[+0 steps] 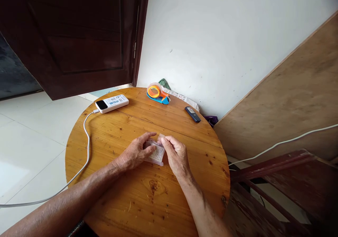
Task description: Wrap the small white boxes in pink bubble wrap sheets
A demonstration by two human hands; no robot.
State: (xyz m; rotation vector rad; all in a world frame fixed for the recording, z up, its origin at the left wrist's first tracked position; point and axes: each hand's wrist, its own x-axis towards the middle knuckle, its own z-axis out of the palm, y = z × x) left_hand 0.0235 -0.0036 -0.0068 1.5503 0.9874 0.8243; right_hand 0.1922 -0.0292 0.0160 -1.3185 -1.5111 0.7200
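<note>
A small translucent plastic case (157, 155) lies near the middle of the round wooden table. My left hand (137, 149) grips the case at its left side, thumb over the top and index finger stretched along the far edge. At the case's far right corner, my right hand (176, 156) pinches a small clear piece (161, 137) between thumb and index finger. Whether that piece is joined to the case cannot be made out. What lies inside the case is too small to tell.
A white power bank (112, 103) with a white cable (88, 142) lies at the back left. An orange and blue tape dispenser (158, 93) stands at the back edge, and a dark device (192, 114) lies to its right. Wall behind; wooden stool (274, 163) at right.
</note>
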